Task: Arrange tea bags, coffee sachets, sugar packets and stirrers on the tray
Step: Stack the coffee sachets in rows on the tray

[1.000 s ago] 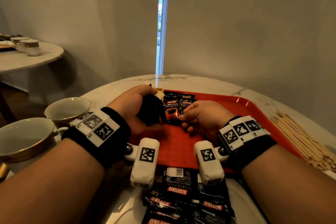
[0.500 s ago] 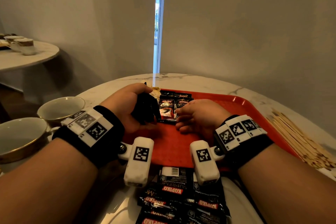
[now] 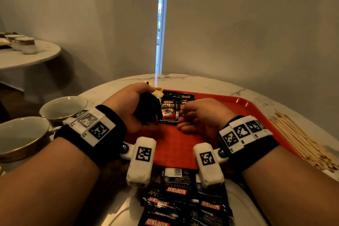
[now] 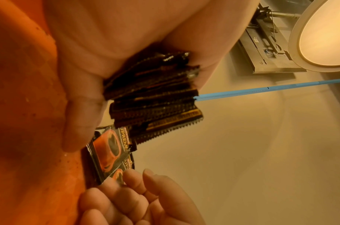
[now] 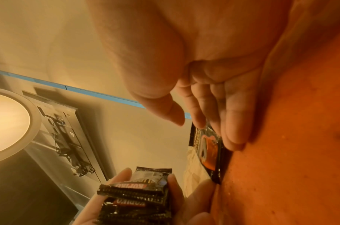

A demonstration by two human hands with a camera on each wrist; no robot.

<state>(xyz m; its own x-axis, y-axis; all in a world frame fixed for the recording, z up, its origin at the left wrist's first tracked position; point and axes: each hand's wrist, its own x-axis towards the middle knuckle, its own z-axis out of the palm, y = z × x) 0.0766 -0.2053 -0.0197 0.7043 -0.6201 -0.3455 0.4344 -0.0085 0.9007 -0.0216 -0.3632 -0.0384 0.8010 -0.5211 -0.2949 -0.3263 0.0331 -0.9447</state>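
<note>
My left hand (image 3: 136,102) grips a thick stack of black Kopiko coffee sachets (image 4: 155,97) upright over the left part of the red tray (image 3: 238,115). Several sachets (image 3: 169,109) lie flat in a row on the tray's far left area. My right hand (image 3: 199,115) rests on the tray beside them, its straight fingertips (image 5: 235,137) touching the nearest laid sachet (image 5: 209,149) and holding nothing. A pale packet (image 3: 157,92) shows just behind the left hand. Wooden stirrers (image 3: 300,137) lie on the table right of the tray.
A loose pile of coffee sachets (image 3: 185,200) sits on a white plate close to me, below the tray. Two gold-rimmed cups (image 3: 62,108) stand at the left on the marble table (image 3: 211,82). A second table with cups (image 3: 23,44) is far left.
My right hand has let go of the sachet it was pinching a second ago, which now lies flat on the tray. Its fingers have flattened beside it. The left hand stays gripping its stack.
</note>
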